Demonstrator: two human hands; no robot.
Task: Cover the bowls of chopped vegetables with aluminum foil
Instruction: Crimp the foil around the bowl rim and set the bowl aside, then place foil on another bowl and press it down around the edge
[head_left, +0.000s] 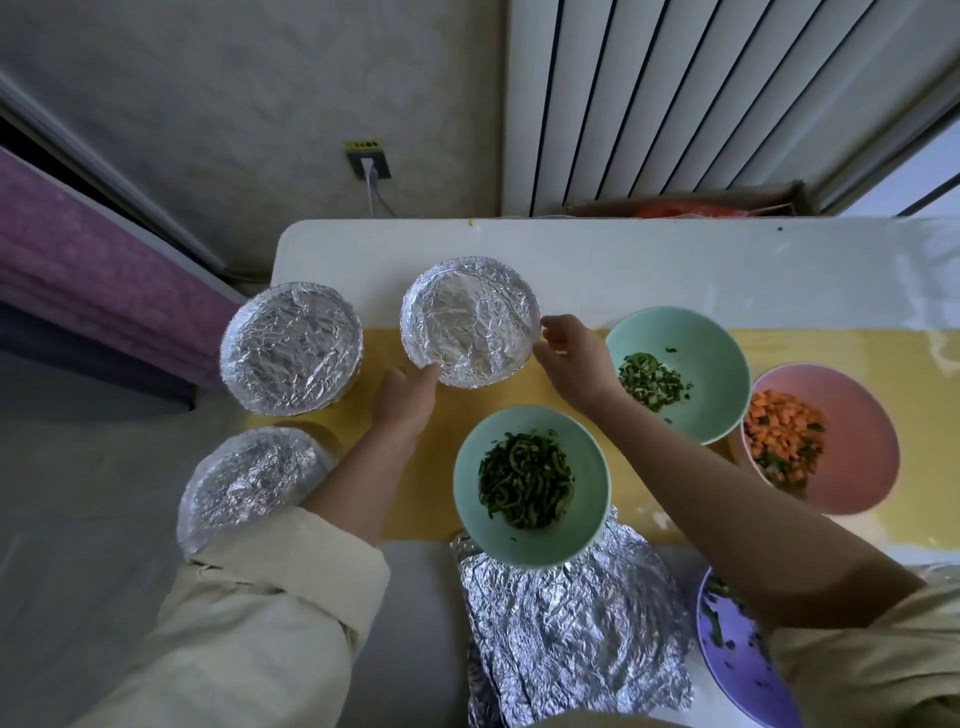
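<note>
While foil edge seems crimped: left hand (405, 397) rests loose on centre foil-covered bowl (470, 327); right hand (569, 351) curled beside rim, grip unclear.
Next: foil sheet (571, 629) over green-strips bowl (592, 499).

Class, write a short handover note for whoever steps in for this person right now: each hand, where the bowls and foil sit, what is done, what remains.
Left hand: fingertips at the near rim of the centre covered bowl.
Right hand: curled fingers at that bowl's right rim. Whether either hand pinches the foil is unclear.
Done: three bowls wear foil, namely that one, the far-left covered bowl and the near-left covered bowl.
Left: the green bowl of dark strips, the green bowl of chopped greens, the pink bowl of carrot cubes and the purple bowl, partly hidden by the right arm.
Spare foil sheets lie nearest, partly under the strips bowl.
</note>
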